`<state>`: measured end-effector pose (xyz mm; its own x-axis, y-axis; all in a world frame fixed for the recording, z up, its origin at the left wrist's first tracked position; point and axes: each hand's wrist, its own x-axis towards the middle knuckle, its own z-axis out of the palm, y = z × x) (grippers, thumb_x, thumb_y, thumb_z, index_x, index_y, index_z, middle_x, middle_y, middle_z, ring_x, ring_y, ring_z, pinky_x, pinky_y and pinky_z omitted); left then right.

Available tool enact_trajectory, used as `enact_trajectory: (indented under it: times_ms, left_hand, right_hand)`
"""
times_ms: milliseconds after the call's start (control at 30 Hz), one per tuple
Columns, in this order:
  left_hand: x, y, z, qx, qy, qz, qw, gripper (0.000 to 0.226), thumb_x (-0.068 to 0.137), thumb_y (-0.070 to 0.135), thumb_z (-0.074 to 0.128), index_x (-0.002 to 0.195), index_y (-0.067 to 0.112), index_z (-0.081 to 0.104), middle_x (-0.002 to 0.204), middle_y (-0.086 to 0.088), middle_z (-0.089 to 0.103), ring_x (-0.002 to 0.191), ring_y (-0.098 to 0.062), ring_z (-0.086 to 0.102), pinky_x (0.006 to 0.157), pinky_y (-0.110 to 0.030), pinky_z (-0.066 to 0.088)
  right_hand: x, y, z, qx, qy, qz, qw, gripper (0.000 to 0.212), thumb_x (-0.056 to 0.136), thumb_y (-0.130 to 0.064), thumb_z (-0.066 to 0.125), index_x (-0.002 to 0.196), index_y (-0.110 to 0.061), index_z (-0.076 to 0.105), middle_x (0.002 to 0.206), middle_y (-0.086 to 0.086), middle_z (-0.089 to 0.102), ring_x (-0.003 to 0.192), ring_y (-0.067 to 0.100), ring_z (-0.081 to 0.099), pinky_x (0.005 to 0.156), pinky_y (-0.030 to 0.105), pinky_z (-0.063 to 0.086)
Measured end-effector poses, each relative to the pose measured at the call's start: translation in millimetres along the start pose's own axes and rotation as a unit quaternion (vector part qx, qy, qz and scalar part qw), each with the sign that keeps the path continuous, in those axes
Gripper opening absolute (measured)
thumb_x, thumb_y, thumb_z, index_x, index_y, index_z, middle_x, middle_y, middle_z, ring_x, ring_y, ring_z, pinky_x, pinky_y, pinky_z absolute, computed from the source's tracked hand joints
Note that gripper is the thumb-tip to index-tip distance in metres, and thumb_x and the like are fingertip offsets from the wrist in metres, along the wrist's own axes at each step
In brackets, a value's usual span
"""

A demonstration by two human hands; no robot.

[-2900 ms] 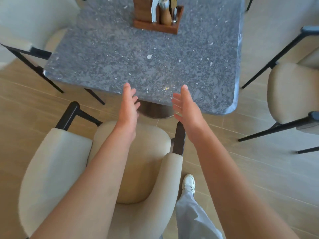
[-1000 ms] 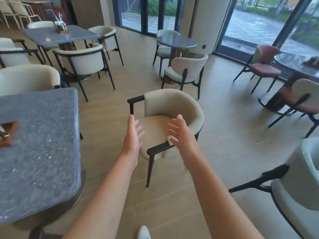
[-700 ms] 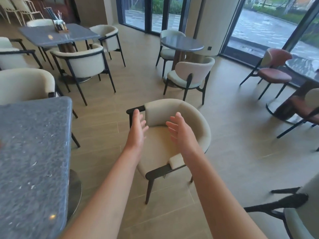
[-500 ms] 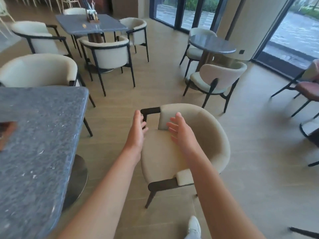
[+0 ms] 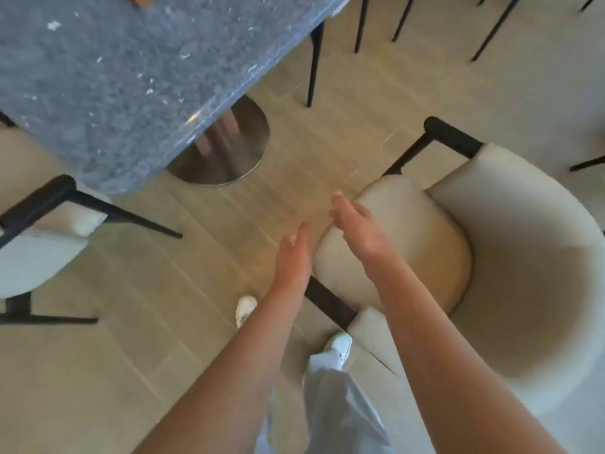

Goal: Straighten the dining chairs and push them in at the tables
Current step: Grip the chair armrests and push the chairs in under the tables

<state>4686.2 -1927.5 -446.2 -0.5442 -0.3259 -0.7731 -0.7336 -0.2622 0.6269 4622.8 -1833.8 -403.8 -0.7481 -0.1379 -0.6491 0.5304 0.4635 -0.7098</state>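
Cream fabric covers the round-backed dining chair with black metal arms (image 5: 510, 257) that stands at my right, turned at an angle and well apart from the grey speckled stone table (image 5: 124, 77), which is at the far left. Between them lies only bare wooden floor, so I judge this chair is not yet pushed in. My left hand (image 5: 293, 257) is stretched out over the floor just beside the near front corner of the seat, fingers straight and together, holding nothing. My right hand (image 5: 357, 226) is above the front edge of the seat cushion, fingers loose and a little spread, also holding nothing; whether it touches the cushion I cannot tell, because the picture is blurred. Both hands point forward, I think, to be ready to take the chair by its arms. A second cream chair with black frame (image 5: 39, 250) stands at the near left, close to the table corner.
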Motion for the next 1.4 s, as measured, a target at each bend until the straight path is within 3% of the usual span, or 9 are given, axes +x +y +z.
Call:
enact_trajectory:
  times_ms: [100, 167, 300, 433, 667, 767, 967, 1167, 1400]
  left_hand:
    - [27.0, -48.1, 7.3, 0.018, 0.041, -0.047, 0.998, 0.027, 0.101, 0.047, 0.048, 0.097, 0.022, 0.057, 0.097, 0.001, 0.059, 0.083, -0.017, 0.052, 0.059, -0.014, 0.040]
    - [43.0, -78.5, 14.4, 0.007, 0.053, -0.084, 0.995, 0.047, 0.095, 0.053, 0.052, 0.119, 0.013, 0.059, 0.118, -0.009, 0.061, 0.095, -0.023, 0.056, 0.067, -0.029, 0.038]
    - [61.9, -122.1, 22.1, -0.013, 0.071, -0.108, 0.991, 0.046, 0.092, 0.045, 0.058, 0.124, 0.012, 0.055, 0.119, -0.010, 0.060, 0.099, -0.025, 0.058, 0.078, -0.034, 0.049]
    - [73.8, -140.5, 16.6, -0.133, 0.041, -0.158, 0.977, 0.015, 0.097, 0.032, 0.057, 0.108, 0.022, 0.058, 0.110, -0.010, 0.068, 0.096, -0.025, 0.070, 0.080, -0.044, 0.061]
    - [80.1, -152.7, 15.4, -0.251, -0.029, -0.195, 0.948, 0.032, 0.104, 0.037, 0.050, 0.128, 0.018, 0.061, 0.112, -0.011, 0.076, 0.098, -0.024, 0.076, 0.075, -0.039, 0.062]
    - [83.1, -152.2, 11.3, -0.256, -0.042, -0.194, 0.946, 0.025, 0.104, 0.033, 0.053, 0.123, 0.020, 0.063, 0.109, -0.012, 0.076, 0.098, -0.026, 0.075, 0.080, -0.041, 0.063]
    - [112.6, -114.9, -16.2, -0.222, -0.065, -0.171, 0.958, 0.022, 0.103, 0.033, 0.055, 0.116, 0.020, 0.067, 0.102, -0.011, 0.078, 0.091, -0.023, 0.077, 0.078, -0.040, 0.063]
    - [158.9, -49.6, -67.2, -0.180, -0.062, -0.135, 0.972, 0.025, 0.100, 0.039, 0.060, 0.116, 0.022, 0.068, 0.103, -0.013, 0.077, 0.087, -0.024, 0.077, 0.074, -0.039, 0.064]
    - [203.4, -6.8, -126.9, -0.154, -0.033, -0.115, 0.981, 0.021, 0.099, 0.042, 0.061, 0.103, 0.023, 0.068, 0.101, -0.013, 0.077, 0.082, -0.024, 0.077, 0.064, -0.036, 0.062]
  right_hand:
    - [32.4, 50.7, 17.6, -0.115, -0.068, 0.029, 0.991, 0.040, 0.102, -0.041, 0.048, 0.133, -0.017, 0.057, 0.124, -0.009, 0.055, 0.104, 0.009, 0.051, 0.082, 0.021, 0.037]
    - [50.0, 84.9, 27.4, -0.172, -0.083, 0.053, 0.980, 0.045, 0.100, -0.037, 0.051, 0.139, -0.015, 0.055, 0.133, -0.001, 0.059, 0.094, 0.009, 0.057, 0.074, 0.021, 0.041]
    - [66.2, 138.5, 40.8, -0.247, -0.098, 0.073, 0.961, 0.035, 0.098, -0.035, 0.055, 0.128, -0.019, 0.064, 0.129, 0.003, 0.065, 0.113, 0.020, 0.061, 0.098, 0.033, 0.047]
    - [70.9, 158.9, 50.1, -0.285, -0.114, 0.066, 0.949, 0.027, 0.095, -0.040, 0.056, 0.116, -0.026, 0.067, 0.108, 0.000, 0.071, 0.092, 0.019, 0.065, 0.078, 0.029, 0.049]
    - [81.9, 173.9, 56.5, -0.319, -0.139, 0.028, 0.937, 0.008, 0.098, -0.044, 0.052, 0.102, -0.043, 0.058, 0.079, -0.019, 0.060, 0.071, 0.000, 0.057, 0.062, 0.021, 0.040]
    - [83.9, 172.7, 61.0, -0.321, -0.121, 0.018, 0.939, 0.014, 0.097, -0.041, 0.054, 0.084, -0.048, 0.057, 0.070, -0.016, 0.062, 0.066, 0.003, 0.057, 0.058, 0.020, 0.036]
    - [105.5, 145.3, 87.3, -0.290, -0.061, 0.020, 0.955, 0.015, 0.093, -0.047, 0.054, 0.082, -0.046, 0.065, 0.071, -0.009, 0.070, 0.067, 0.012, 0.066, 0.060, 0.027, 0.046]
    - [142.2, 82.7, 129.6, -0.251, -0.019, -0.006, 0.968, 0.026, 0.094, -0.045, 0.055, 0.086, -0.026, 0.071, 0.067, -0.004, 0.067, 0.065, 0.019, 0.064, 0.057, 0.028, 0.044]
    - [172.3, 31.7, 188.6, -0.230, -0.002, -0.023, 0.973, 0.029, 0.092, -0.052, 0.054, 0.100, -0.032, 0.073, 0.070, -0.006, 0.067, 0.071, 0.021, 0.064, 0.060, 0.027, 0.042]
